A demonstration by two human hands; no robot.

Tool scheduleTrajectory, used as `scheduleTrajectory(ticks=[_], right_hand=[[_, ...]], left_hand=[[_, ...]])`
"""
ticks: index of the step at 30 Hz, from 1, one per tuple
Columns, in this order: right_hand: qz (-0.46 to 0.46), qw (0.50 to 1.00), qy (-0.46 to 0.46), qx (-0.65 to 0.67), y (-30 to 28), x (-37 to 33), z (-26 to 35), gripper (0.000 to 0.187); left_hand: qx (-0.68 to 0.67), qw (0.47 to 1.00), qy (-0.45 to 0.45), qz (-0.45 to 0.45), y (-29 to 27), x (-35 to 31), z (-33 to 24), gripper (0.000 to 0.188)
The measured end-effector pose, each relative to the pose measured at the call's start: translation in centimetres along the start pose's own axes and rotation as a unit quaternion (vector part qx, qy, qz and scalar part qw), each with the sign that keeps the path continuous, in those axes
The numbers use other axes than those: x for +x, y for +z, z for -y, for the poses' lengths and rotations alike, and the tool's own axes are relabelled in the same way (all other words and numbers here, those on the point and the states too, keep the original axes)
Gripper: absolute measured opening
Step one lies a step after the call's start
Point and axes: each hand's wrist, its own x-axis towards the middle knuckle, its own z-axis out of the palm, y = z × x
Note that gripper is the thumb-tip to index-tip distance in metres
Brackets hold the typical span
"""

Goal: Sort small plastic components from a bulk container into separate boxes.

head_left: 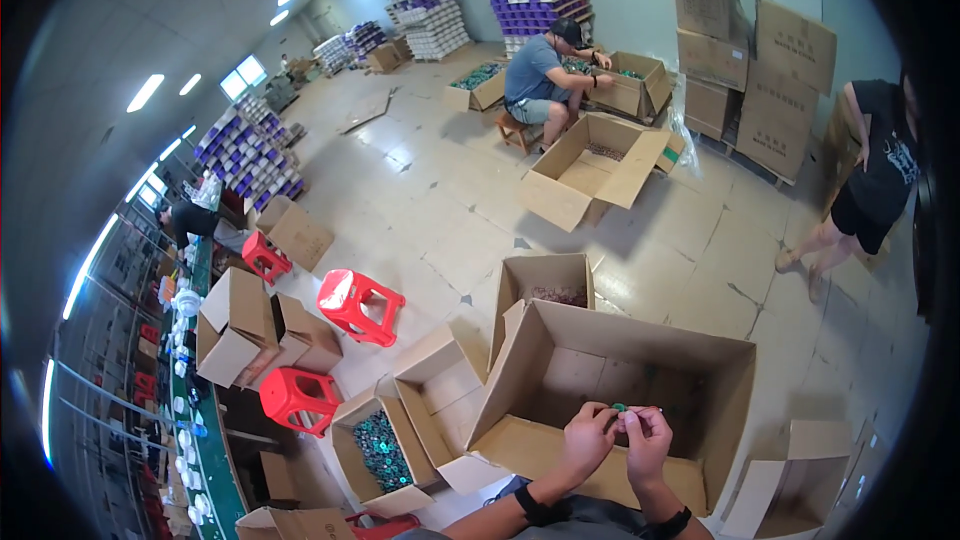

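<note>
My left hand (588, 434) and my right hand (648, 442) meet in front of me, fingertips pinched together on a small green part (620, 407). The part looks round, but my fingers cover most of it. Both hands are over a large open cardboard box (705, 348), whose near flap lies beneath them. To the left of it, a smaller carton holds many small dark green round pieces (380, 450). A dark band circles each of my wrists.
Beside the large box stand a narrow open carton (440, 390) and another carton (545, 270) with small reddish pieces. Red plastic stools (360, 306) and a green-edged bench (222, 460) are at left. A seated co-worker (545, 75) handles pieces farther off; another person (875, 165) stands right.
</note>
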Motion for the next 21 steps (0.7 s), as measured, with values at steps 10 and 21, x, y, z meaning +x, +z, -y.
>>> scheduleTrajectory(ticks=[10,21], right_hand=[[0.038,0.999,0.016,0.004,-0.7,0.2,-0.4,0.005],[0.088,0.996,0.017,-0.007,-1.7,1.0,0.9,0.008]], left_hand=[[-0.043,0.999,-0.023,0.003,0.1,0.3,0.1,0.036],[-0.092,0.993,-0.001,0.071,-1.2,1.5,0.3,0.036]])
